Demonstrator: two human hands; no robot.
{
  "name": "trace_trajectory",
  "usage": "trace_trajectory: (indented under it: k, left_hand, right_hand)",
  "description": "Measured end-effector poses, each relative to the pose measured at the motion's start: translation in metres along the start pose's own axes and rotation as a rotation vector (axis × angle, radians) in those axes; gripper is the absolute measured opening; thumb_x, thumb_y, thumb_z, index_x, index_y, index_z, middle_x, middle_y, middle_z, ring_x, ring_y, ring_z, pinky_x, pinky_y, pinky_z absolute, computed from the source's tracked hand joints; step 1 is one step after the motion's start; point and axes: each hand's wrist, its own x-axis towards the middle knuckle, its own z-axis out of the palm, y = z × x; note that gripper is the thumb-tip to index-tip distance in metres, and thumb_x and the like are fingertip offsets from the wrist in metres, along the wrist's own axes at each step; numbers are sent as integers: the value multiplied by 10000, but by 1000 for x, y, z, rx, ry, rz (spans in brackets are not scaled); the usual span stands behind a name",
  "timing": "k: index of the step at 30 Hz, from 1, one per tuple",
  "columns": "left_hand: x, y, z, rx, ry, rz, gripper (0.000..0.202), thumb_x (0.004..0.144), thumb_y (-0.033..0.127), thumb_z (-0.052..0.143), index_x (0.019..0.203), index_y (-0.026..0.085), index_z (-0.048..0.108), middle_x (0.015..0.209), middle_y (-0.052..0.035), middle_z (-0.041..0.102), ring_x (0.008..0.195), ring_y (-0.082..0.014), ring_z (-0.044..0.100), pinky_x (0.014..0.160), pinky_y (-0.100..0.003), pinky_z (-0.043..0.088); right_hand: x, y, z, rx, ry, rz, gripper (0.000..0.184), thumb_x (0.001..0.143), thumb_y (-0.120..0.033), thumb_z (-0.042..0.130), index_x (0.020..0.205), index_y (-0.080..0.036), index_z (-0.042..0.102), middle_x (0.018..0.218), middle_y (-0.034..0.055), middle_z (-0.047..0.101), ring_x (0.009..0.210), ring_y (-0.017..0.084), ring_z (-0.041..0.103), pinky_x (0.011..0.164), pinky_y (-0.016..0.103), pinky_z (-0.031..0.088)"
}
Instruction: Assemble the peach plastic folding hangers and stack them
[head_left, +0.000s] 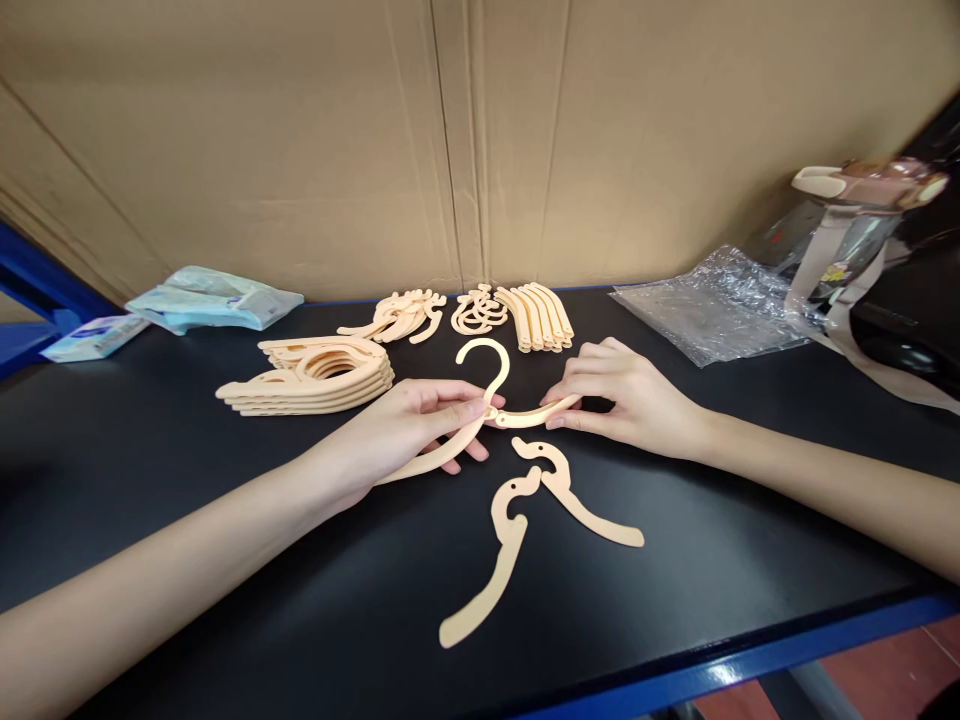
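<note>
My left hand grips the left arm of a peach plastic hanger, whose hook stands up between my hands. My right hand pinches the hanger's right arm. Both hands rest low over the black table. Two loose hanger arms lie in front of them: one points toward me and the other angles to the right.
A stack of finished hangers sits at left. Behind the hands lie piles of arm pieces, hooks and more arms. Blue packets lie far left; a crumpled clear bag and a jug stand at right. Cardboard wall behind.
</note>
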Motion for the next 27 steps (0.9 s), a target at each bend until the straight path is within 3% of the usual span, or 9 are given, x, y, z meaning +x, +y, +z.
trace_trajectory:
  k: [6, 13, 22, 27]
  left_hand:
    - [1, 0, -1, 14, -12, -21, 282, 888, 435, 642, 1086, 247, 710, 788, 16, 717, 738, -102, 660, 628, -154, 531]
    - [2, 4, 0, 28, -18, -27, 243, 859, 417, 664, 988, 217, 712, 856, -1, 719, 775, -126, 673, 632, -177, 526]
    - [3, 8, 5, 22, 7, -21, 310, 742, 476, 757, 869, 196, 717, 794, -12, 708, 775, -169, 687, 608, -207, 521]
    - [4, 6, 2, 18, -3, -24, 252, 816, 431, 707, 929, 207, 723, 893, -17, 721, 804, -162, 698, 629, -203, 542]
  right_hand:
    - [0, -1, -1, 0, 13, -5, 276, 938, -434, 578, 890, -210, 731, 812, 14, 704, 764, 159, 537, 712, 320, 303]
    - [-1, -2, -3, -8, 19, 7, 339, 943, -481, 538, 892, -204, 727, 787, 24, 696, 767, 167, 536, 709, 327, 296]
    - [0, -5, -2, 35, 26, -18, 263, 933, -415, 581, 870, -198, 714, 771, 6, 676, 753, 153, 519, 727, 313, 307]
    - [0, -4, -1, 27, 19, -38, 243, 920, -405, 608, 899, -194, 726, 772, 7, 682, 752, 155, 524, 717, 312, 303]
